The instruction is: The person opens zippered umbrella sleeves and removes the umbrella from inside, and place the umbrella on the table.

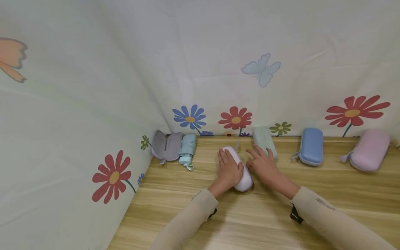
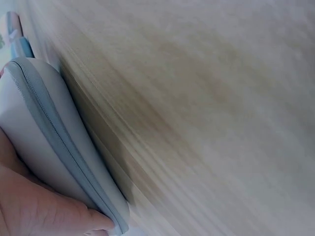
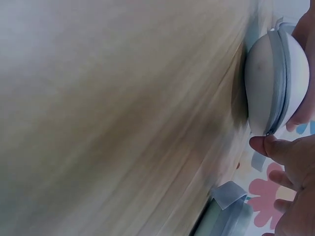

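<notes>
A pale lilac zip case (image 1: 244, 182) lies slanted on the wooden table. My left hand (image 1: 229, 173) grips it, fingers stretched over its top and thumb along its right side; in the left wrist view the thumb of that hand (image 2: 47, 209) presses by the grey zip of the case (image 2: 49, 123). On the right, my right hand (image 1: 264, 168) is beside the case. The right wrist view shows thumb and forefinger of this hand (image 3: 295, 172) pinching at the zip's end on the case (image 3: 263, 83); the zip pull itself is mostly hidden.
At the back left, an open grey case (image 1: 173, 147) lies beside a folded teal umbrella (image 1: 188, 146). Behind my right hand is a pale green case (image 1: 263, 137); farther right are a blue case (image 1: 312, 146) and a pink case (image 1: 371, 150). A flowered cloth wall (image 1: 212, 76) borders the table.
</notes>
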{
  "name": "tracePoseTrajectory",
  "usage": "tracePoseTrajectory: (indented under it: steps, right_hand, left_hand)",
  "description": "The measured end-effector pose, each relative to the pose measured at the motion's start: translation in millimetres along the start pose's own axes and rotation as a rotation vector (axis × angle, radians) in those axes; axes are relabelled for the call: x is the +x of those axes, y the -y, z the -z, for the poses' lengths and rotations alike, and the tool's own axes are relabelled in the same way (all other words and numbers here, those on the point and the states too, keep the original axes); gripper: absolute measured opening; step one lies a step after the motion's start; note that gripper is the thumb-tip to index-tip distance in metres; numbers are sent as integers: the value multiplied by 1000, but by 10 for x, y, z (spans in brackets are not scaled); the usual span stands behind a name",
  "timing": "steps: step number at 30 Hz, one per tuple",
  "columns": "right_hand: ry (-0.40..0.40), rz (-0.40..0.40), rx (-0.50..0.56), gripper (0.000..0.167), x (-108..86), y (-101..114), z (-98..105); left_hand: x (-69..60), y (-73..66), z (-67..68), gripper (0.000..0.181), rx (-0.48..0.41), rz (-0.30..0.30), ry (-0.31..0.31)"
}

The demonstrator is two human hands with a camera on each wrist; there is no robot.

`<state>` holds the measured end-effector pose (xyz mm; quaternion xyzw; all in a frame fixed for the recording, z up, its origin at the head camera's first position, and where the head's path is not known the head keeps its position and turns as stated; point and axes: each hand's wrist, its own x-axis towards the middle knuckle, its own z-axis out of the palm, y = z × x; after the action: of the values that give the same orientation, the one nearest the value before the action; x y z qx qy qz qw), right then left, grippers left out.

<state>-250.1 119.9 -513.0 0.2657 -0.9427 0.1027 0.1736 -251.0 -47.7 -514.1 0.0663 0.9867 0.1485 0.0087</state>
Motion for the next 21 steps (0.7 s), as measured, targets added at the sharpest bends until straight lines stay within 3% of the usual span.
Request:
tracePoseTrajectory:
  steps: [6, 16, 21]
  right_hand:
    - [-11, -17, 7, 7, 107, -8, -52]
    - [38, -99, 36, 9, 308, 10, -100]
    - [72, -133, 40, 10, 380, 3, -132]
  left_hand:
    - [11, 0, 4, 78, 7, -14, -15]
    - [30, 34, -29, 78, -8, -48, -35]
    - [60, 58, -74, 78, 26, -86, -32]
